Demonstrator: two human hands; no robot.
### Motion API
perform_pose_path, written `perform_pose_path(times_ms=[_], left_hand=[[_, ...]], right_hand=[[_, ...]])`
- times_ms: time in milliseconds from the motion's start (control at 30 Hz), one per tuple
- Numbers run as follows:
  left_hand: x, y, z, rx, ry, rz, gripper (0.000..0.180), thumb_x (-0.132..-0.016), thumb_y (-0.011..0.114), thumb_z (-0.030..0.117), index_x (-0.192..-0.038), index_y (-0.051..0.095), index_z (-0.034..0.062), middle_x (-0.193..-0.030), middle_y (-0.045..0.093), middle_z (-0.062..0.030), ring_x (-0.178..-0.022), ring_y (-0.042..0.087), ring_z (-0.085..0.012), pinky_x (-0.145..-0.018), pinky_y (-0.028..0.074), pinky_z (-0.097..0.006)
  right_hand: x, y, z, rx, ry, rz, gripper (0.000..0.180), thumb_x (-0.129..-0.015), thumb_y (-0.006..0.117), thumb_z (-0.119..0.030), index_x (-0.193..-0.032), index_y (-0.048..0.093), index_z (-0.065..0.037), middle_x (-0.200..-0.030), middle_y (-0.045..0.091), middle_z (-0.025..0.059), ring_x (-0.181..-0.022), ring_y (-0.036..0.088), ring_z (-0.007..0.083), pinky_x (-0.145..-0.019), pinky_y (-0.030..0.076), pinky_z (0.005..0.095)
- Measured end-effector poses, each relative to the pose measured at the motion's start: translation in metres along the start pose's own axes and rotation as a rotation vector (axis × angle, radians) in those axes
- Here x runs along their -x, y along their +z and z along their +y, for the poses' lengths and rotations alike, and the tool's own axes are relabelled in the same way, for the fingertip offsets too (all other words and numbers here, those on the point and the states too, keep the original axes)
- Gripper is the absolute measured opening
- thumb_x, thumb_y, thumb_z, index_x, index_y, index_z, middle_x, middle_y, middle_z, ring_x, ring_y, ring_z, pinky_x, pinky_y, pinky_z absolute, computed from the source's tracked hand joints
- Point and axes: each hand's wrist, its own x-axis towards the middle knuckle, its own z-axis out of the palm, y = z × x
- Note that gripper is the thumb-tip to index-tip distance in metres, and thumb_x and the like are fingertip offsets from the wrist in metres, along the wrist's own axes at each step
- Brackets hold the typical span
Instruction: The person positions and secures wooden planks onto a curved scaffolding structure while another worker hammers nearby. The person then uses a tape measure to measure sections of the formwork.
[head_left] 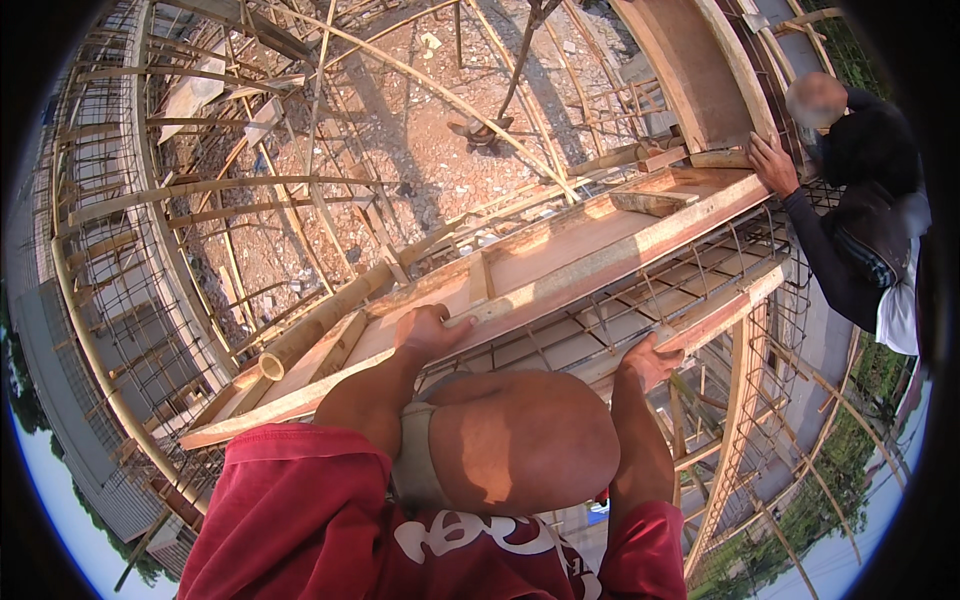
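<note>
My left hand (432,332) is closed over the near edge of a long wooden formwork panel (600,265), which is framed with battens and slants from lower left to upper right. Lower and to the right, my right hand (650,362) grips the edge of a second formwork board (725,312). Between the two boards runs a cage of steel rebar (595,322). My bent knee (530,440) lies between my arms and hides part of the cage and the lower board.
At the right, a co-worker (860,190) in dark clothes rests a hand (775,165) on the panel's far end. A bamboo pole (320,325) lies beyond the panel. More rebar (130,330) and poles stand at left. Rubble-strewn ground (420,120) lies far below.
</note>
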Motion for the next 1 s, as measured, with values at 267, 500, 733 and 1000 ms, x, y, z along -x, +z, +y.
perform_pose_path(times_ms=[267, 500, 733, 1000], left_hand=[[-0.004, 0.007, -0.006, -0.014, 0.045, 0.063, 0.071, -0.080, 0.063, 0.072, -0.105, 0.077, 0.0075, -0.091, 0.075, -0.0191, -0.090, 0.072, -0.0339, -0.079, 0.055, -0.045], [0.003, 0.001, -0.001, 0.054, -0.015, 0.030, 0.069, -0.079, 0.063, 0.071, -0.096, 0.076, 0.0050, -0.095, 0.074, -0.0206, -0.094, 0.071, -0.0348, -0.082, 0.054, -0.044], [-0.004, 0.009, -0.007, 0.068, 0.011, 0.038, 0.068, -0.079, 0.063, 0.070, -0.095, 0.075, 0.0047, -0.097, 0.074, -0.0214, -0.098, 0.071, -0.0355, -0.084, 0.054, -0.045], [0.003, 0.000, 0.001, 0.038, -0.016, 0.018, 0.070, -0.080, 0.063, 0.070, -0.103, 0.076, 0.0054, -0.096, 0.074, -0.0215, -0.095, 0.071, -0.0357, -0.082, 0.054, -0.045]], right_hand=[[0.000, 0.000, 0.003, -0.009, -0.014, -0.005, 0.086, -0.091, 0.059, -0.059, -0.158, 0.024, -0.016, -0.144, 0.046, 0.0269, -0.125, 0.053, 0.0453, -0.098, 0.050, 0.0570], [-0.007, 0.011, 0.011, 0.026, -0.107, 0.031, 0.085, -0.093, 0.056, -0.059, -0.156, 0.025, -0.011, -0.143, 0.047, 0.0262, -0.124, 0.053, 0.0440, -0.095, 0.052, 0.0565], [-0.005, 0.007, 0.011, -0.005, -0.082, 0.024, 0.085, -0.092, 0.057, -0.060, -0.157, 0.025, -0.016, -0.138, 0.051, 0.0260, -0.121, 0.056, 0.0438, -0.095, 0.052, 0.0579], [-0.006, 0.011, 0.009, 0.022, -0.102, 0.071, 0.084, -0.092, 0.058, -0.060, -0.157, 0.024, -0.020, -0.139, 0.048, 0.0294, -0.119, 0.058, 0.0457, -0.095, 0.053, 0.0564]])
